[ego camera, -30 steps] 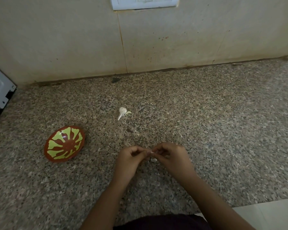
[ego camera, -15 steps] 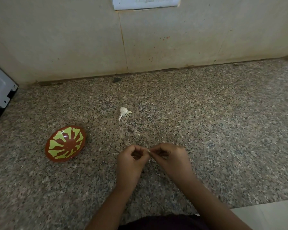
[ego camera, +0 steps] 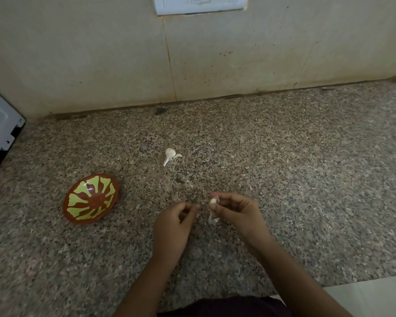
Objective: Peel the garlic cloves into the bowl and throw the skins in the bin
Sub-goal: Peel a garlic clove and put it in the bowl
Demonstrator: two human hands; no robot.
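pale garlic clove (ego camera: 212, 201) pinched in right hand (ego camera: 236, 213); left hand (ego camera: 174, 221) curled, perhaps empty, cannot tell.

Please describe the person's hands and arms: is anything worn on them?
The left hand and right hand are bare: no glove, ring or watch shows, and no sleeve covers either forearm. A dark garment shows at the bottom edge.
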